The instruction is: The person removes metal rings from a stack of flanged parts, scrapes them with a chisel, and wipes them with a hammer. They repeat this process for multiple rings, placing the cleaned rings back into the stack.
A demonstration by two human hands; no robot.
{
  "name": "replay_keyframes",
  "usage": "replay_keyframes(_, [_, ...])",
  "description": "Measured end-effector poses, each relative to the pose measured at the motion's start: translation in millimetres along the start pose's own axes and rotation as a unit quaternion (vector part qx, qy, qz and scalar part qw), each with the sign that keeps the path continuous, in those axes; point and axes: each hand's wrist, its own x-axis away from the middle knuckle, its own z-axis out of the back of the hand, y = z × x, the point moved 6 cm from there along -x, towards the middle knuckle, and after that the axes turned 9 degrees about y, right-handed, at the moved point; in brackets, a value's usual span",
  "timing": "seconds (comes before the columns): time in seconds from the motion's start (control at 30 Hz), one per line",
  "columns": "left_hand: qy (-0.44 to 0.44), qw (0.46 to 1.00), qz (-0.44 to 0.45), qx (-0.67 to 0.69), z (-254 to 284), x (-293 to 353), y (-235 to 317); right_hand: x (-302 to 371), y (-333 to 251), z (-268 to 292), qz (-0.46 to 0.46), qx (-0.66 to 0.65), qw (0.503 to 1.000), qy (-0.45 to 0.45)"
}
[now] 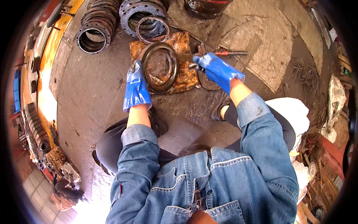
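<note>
A dark, oily metal ring (172, 74) stands tilted over a rust-brown, stained slab (185, 80) on the floor. My left hand (136, 86), in a blue rubber glove, is closed on the ring's left rim. To the right of the ring is my right hand (218, 70), gloved the same way, with its fingers closed. What it holds is mostly hidden; a brownish blur reaches from it toward the ring's right rim. Just beyond the right hand lies a hammer (232, 53) with a red and black handle.
A thin ring (167, 36) leans on stacked flanged rings (126, 18) beyond the slab. More flanges (107, 30) stand to their left. A dark drum (207, 8) is at the far edge. Flattened sheets (261, 56) and tangled wire (307, 74) lie on the right.
</note>
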Motion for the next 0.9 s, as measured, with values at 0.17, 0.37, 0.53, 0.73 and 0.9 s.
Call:
replay_keyframes(0.17, [-0.019, 0.994, -0.016, -0.110, -1.1, -11.1, -4.1, -57.3, 4.7, -40.6, 0.103, 0.072, 0.992, 0.029])
replay_keyframes(0.37, [-0.046, 0.995, 0.019, -0.085, -12.3, -5.7, -3.9, -31.3, -0.6, -70.9, 0.277, -0.059, 0.956, -0.070])
replay_keyframes(0.53, [-0.045, 0.996, 0.051, -0.052, -4.4, 11.4, 1.7, 15.8, -23.7, -80.8, 0.215, 0.198, 0.943, -0.163])
replay_keyframes(0.73, [-0.052, 0.997, 0.060, 0.010, -5.3, 13.5, -3.4, 41.4, -29.8, -85.5, 0.306, 0.440, 0.811, -0.234])
replay_keyframes(0.9, [-0.036, 0.997, 0.035, -0.053, -5.6, 5.2, -2.8, 27.0, -23.1, -76.3, 0.347, 0.573, 0.694, -0.264])
